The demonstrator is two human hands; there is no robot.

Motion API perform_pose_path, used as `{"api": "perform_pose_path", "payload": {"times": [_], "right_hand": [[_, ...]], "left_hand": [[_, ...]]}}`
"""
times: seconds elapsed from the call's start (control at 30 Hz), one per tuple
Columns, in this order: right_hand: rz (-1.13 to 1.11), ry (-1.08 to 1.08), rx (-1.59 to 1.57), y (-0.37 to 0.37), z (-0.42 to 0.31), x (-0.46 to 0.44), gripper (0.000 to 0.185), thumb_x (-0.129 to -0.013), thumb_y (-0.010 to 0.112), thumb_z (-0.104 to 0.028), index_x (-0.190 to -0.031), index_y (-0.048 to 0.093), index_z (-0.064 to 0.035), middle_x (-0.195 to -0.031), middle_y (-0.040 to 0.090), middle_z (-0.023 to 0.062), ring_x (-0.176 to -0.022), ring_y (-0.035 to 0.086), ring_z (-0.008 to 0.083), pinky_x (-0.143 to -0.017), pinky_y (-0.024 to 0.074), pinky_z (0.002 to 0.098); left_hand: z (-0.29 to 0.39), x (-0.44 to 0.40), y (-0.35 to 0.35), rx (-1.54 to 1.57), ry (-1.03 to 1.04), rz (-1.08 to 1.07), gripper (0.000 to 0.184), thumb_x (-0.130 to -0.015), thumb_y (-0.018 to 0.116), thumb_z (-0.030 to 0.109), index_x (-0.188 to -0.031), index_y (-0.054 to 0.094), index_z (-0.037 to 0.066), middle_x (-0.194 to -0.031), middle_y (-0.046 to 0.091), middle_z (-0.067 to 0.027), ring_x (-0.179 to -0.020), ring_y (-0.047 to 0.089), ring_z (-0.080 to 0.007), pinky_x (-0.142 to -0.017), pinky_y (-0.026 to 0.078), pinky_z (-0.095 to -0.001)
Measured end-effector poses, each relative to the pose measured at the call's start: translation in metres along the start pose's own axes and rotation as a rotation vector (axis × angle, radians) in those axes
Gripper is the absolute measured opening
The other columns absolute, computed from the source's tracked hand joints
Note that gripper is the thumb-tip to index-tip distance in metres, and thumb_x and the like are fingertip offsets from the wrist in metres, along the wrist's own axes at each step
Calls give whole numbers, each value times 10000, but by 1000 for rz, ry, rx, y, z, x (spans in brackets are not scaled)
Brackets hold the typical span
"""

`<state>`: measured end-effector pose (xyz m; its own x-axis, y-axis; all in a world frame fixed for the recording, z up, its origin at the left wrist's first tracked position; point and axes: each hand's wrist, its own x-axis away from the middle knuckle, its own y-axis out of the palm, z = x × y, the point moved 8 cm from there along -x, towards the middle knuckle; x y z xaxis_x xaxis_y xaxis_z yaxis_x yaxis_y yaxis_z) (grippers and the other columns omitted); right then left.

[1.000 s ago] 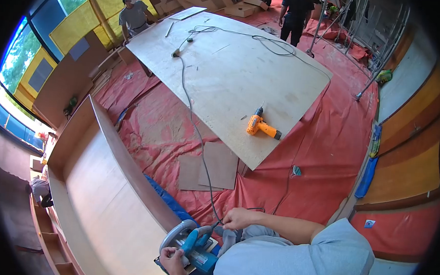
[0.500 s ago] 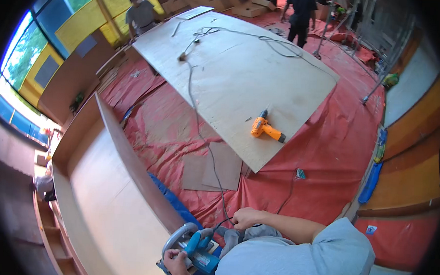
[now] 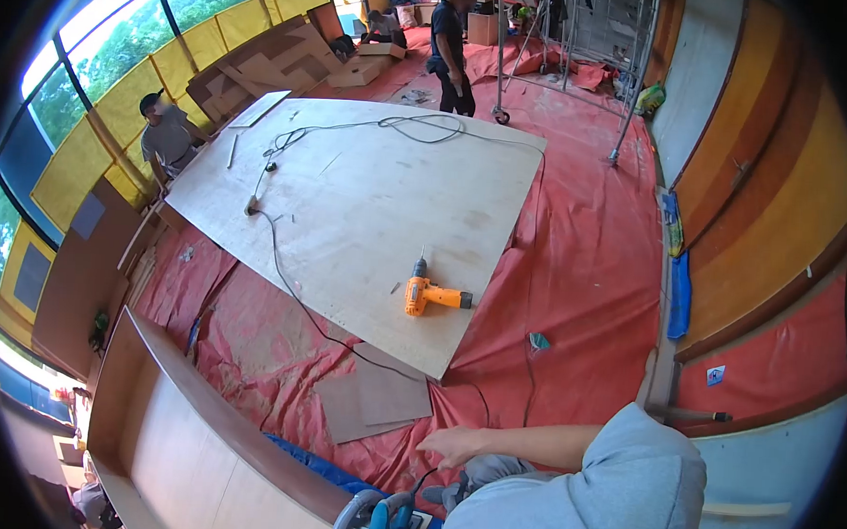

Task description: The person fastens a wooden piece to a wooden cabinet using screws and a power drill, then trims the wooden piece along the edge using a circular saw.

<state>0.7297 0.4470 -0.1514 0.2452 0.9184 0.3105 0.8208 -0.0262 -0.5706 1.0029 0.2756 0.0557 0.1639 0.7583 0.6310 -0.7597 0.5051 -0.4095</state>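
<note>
My right hand is closed around the black power cord, with the forearm stretched in from the right. From my fist a short length of cord runs down to a teal circular saw, cut off by the bottom edge of the view. The saw's silver guard sits beside the long wooden box-like panel. My left hand is out of view. On the large plywood sheet lies an orange cordless drill; the cord crosses this sheet in loose loops.
Creased red sheeting covers the floor. Brown board offcuts lie by the plywood's near corner. A person in grey stands at its far left, another in dark clothes behind it. A wheeled metal scaffold stands back right.
My view has lifted and turned, so the plywood, drill and saw sit lower or further left. My left hand, earlier on the saw, has left the picture. The right hand still grips the cord.
</note>
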Motion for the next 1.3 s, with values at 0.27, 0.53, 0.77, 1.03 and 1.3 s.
{"api": "perform_pose_path", "payload": {"times": [0.27,0.53,0.77,1.03,1.3], "right_hand": [[-3,-325,-182,29,-78,-27,661,-743,834,-164,-1365,635,-64,-1353,653,132,-1313,608,338,-1075,521,458],[-297,-304,-616,51,-75,-43,481,-746,978,-202,-1161,762,-91,-1112,768,91,-1029,733,226,-903,601,382],[-433,-146,-556,47,-116,-42,417,-736,1008,-160,-1050,758,-48,-979,742,16,-926,692,132,-854,558,332],[-339,183,-603,93,-104,-19,374,-771,1006,-229,-962,754,-29,-827,698,-15,-793,634,72,-722,518,270],[-145,361,-579,159,-123,12,374,-835,952,-338,-915,750,-33,-719,649,1,-621,575,96,-584,439,269]], "left_hand": [[-28,-64,28,83,301,-123,218,-816,823,-40,-940,661,37,-862,664,-60,-695,583,-138,-581,507,-316],[-13,-46,42,-137,355,4,204,-777,754,77,-862,571,43,-809,537,7,-781,516,-112,-752,464,-292],[-40,-59,32,-41,336,56,204,-780,788,91,-934,667,34,-952,668,-62,-933,660,-195,-884,532,-341],[-110,-89,30,122,287,-1,207,-789,779,107,-967,700,35,-997,677,-114,-967,687,-260,-899,547,-375],[-171,-106,-42,255,444,-9,278,-960,755,231,-1159,715,42,-1124,717,-153,-1030,724,-265,-929,562,-390]]}}
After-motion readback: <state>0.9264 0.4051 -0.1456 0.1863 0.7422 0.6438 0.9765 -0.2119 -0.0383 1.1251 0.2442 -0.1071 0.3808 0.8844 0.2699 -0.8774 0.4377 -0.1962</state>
